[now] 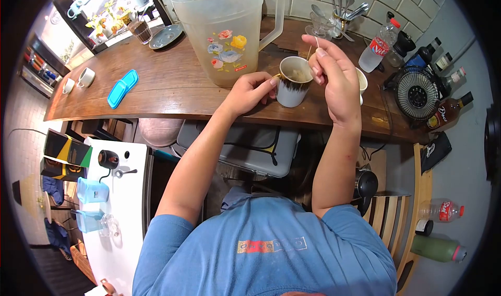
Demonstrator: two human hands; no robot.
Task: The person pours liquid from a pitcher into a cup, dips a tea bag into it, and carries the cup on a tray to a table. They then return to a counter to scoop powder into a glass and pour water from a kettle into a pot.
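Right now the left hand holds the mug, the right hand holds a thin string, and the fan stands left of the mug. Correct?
Not the fan: in the head view it stands to the right of the mug. The left hand holds the mug and the right hand holds a thin string, as you said.

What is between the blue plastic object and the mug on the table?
In the head view, going from the blue plastic object: bare tabletop, then the pitcher and the left hand, which is at the mug.
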